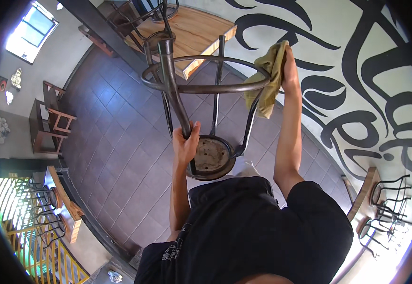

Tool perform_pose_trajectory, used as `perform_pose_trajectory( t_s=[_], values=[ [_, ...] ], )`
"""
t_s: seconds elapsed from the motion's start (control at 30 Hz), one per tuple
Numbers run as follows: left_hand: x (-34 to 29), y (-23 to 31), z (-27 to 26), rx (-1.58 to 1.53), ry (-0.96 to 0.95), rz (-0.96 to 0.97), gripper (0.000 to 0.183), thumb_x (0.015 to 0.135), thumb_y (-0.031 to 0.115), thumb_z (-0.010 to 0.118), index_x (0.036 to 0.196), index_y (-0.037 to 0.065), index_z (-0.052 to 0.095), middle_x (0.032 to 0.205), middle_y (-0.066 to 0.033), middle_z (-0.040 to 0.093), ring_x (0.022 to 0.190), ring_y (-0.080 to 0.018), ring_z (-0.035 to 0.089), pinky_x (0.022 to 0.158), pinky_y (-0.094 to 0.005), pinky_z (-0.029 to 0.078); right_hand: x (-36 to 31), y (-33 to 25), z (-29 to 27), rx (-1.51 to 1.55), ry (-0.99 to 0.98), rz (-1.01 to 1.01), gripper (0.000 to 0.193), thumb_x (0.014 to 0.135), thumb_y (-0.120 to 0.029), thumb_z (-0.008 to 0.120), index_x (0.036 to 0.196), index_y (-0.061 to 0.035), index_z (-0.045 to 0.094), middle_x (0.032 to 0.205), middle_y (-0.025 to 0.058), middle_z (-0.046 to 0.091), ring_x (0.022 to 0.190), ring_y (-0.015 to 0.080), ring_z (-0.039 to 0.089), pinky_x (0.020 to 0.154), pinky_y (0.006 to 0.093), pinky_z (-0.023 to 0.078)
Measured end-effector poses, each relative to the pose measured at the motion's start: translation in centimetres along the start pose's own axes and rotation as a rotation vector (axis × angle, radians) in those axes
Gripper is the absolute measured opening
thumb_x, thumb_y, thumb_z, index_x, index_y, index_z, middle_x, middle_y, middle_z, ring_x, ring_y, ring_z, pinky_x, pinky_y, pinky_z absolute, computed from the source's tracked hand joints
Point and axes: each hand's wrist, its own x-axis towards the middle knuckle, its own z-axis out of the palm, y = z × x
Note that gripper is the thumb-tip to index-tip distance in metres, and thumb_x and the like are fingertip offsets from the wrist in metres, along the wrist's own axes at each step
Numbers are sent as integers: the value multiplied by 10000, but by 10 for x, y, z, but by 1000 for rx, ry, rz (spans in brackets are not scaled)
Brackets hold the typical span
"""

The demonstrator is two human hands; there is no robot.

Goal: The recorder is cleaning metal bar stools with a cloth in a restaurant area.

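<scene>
A dark metal stool point(225, 89) is held upside down in front of me, its legs pointing up and away and its round seat point(211, 157) low, near my body. My left hand point(185, 143) is wrapped round one leg, close to the seat. My right hand point(289, 71) grips a yellowish cloth point(266, 71), which hangs over the right side of the stool's ring, by a leg. The fingers behind the cloth are partly hidden.
Ahead stands a wooden table point(192, 31) with upturned stools point(161, 35) on it. A lettered wall point(310, 38) runs along the right. Wooden chairs point(50, 123) stand at the left. More stools rest on a counter point(64, 203) at lower left and a table point(364, 194) at lower right.
</scene>
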Motion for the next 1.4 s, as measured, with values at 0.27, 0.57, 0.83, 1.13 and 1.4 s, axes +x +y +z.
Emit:
perform_pose_trajectory(
  t_s=[0.27, 0.57, 0.83, 1.13, 1.4],
  values=[
    [-3, -3, 4, -79, -108, 43, 324, 931, 130, 600, 666, 118, 414, 551, 76, 347, 446, -25, 313, 415, -218, 198, -59, 107, -9, 3, 277, -451, 352, 1005, -266, 436, 1239, -11, 498, 1104, 41, 552, 964, 130, 496, 879, 264, 391],
    [-6, -5, -12, -5, -4, 71, 399, 929, 205, 615, 600, 76, 430, 540, 84, 371, 497, -16, 318, 445, -241, 214, -178, 243, -39, -644, -49, 126, 267, 896, -226, 584, 937, 37, 616, 815, 110, 646, 738, 137, 594, 620, 326, 459],
    [-12, 3, -15, -13, 28, 2, 395, 920, 204, 628, 596, 91, 432, 524, 73, 378, 468, -24, 329, 430, -246, 228, -119, 161, 15, -400, 160, -241, 358, 950, -316, 538, 866, 19, 630, 691, 7, 582, 667, 87, 500, 565, 318, 431],
    [-8, 24, 1, -237, -94, -9, 334, 961, 190, 558, 667, 132, 410, 474, 62, 361, 349, -22, 300, 320, -209, 186, -161, 183, -32, -727, 217, -4, 517, 795, -428, 653, 749, 87, 641, 574, 160, 578, 569, 175, 569, 547, 408, 456],
    [0, 8, 23, -151, -231, -65, 374, 935, 199, 610, 629, 139, 402, 499, 81, 361, 387, -5, 308, 355, -197, 179, -174, 192, -50, -536, 330, -99, 371, 893, -294, 577, 825, 70, 603, 667, 118, 591, 689, 133, 573, 579, 356, 458]
  ],
)
